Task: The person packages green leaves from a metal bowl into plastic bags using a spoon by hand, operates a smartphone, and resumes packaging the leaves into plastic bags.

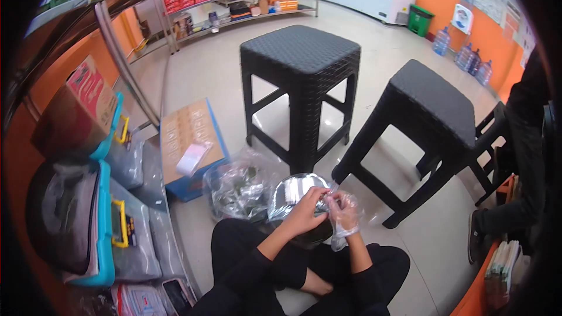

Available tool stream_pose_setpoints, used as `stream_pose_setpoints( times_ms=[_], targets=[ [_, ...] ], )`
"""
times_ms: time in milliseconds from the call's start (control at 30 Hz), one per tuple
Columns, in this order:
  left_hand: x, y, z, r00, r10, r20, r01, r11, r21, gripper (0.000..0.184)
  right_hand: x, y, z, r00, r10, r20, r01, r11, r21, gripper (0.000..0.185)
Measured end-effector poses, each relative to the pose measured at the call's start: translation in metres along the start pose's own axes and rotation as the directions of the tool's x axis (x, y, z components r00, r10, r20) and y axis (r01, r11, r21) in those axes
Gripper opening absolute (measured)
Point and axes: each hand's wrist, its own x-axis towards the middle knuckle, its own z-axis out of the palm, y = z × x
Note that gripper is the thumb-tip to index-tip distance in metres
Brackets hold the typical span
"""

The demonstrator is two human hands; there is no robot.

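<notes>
My right hand (344, 213) wears a loose, clear plastic glove (339, 240) that bunches at the wrist. Its fingers are bent and drawn together; what they hold, if anything, I cannot make out. Bare, my left hand (307, 208) meets it, with the fingers closed on the thin plastic at the gloved fingertips. Both hands are above a shiny metal bowl (284, 196) on the floor in front of my crossed legs. Left of the bowl, touching or nearly touching it, lies a clear plastic bag (234, 190) with green leaves inside.
A cardboard box (190, 134) with a pale packet (194, 158) on it stands ahead left. Two black stools (301, 50) rise beyond the bowl. Plastic storage bins (132, 228) line my left. At right a person's leg (509, 219) stands near an orange edge (471, 292).
</notes>
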Motion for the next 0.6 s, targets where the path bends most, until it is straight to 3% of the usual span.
stream_pose_setpoints(
  times_ms=[67,133,233,333,467,600],
  targets=[
    [0.022,-0.005,0.007,0.997,-0.063,0.054,0.067,0.995,-0.076,0.045,0.003,-0.023,-0.006,0.98,-0.189,-0.056,0.182,0.977,-0.109,0.009],
    [0.038,-0.002,0.006,0.997,-0.034,0.073,0.036,0.999,-0.023,0.035,0.007,-0.024,-0.011,0.977,-0.171,-0.125,0.146,0.971,-0.191,0.01],
    [0.052,0.001,-0.001,0.991,-0.062,0.123,0.064,0.998,-0.015,0.026,0.016,-0.031,-0.018,0.949,-0.266,-0.171,0.216,0.94,-0.263,0.011],
    [0.049,-0.015,0.001,0.969,-0.222,0.111,0.238,0.956,-0.172,0.023,0.018,-0.035,-0.018,0.96,-0.227,-0.161,0.166,0.932,-0.322,0.011],
    [0.043,-0.018,0.002,0.966,-0.257,0.002,0.243,0.913,-0.329,0.017,0.015,-0.045,-0.012,0.985,-0.078,-0.153,0.04,0.97,-0.242,0.011],
    [0.041,-0.018,0.0,0.981,-0.149,-0.121,0.13,0.98,-0.152,0.012,0.012,-0.05,-0.003,0.985,-0.008,-0.173,-0.025,0.982,-0.189,0.013]
  ],
)
